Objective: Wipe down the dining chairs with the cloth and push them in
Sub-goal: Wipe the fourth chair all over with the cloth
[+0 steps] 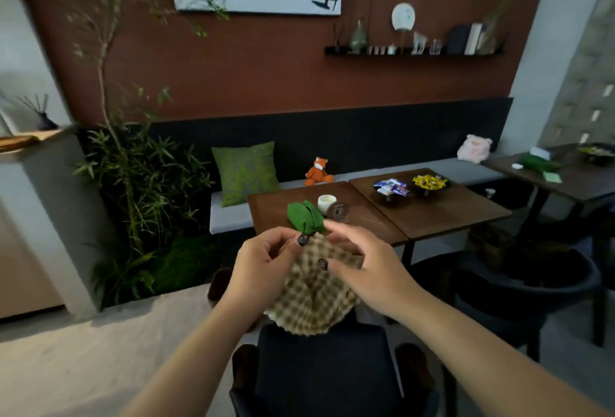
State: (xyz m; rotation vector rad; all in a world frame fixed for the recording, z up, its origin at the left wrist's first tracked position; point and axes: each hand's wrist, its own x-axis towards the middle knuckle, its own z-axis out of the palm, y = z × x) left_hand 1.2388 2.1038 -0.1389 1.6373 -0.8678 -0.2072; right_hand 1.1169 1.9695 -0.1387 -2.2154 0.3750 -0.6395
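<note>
A beige-and-brown checked cloth [312, 296] hangs bunched between both hands, above a dark chair. My left hand [263, 263] pinches its upper left edge with thumb and fingers. My right hand [362, 266] grips its upper right part, thumb laid over the fabric. Directly below me stands a black dining chair [326, 370] with a dark seat, pulled out from the wooden table [273, 213]. A second black chair [532, 283] with a curved back stands at the right, also out from the table.
On the table lie a green pouch [304, 216], a white cup [326, 203] and two dark bowls of wrapped snacks [392, 188]. A grey bench with a green cushion [246, 172] and an orange fox toy [319, 172] runs behind. Plants [139, 190] fill the left; another table [572, 176] stands far right.
</note>
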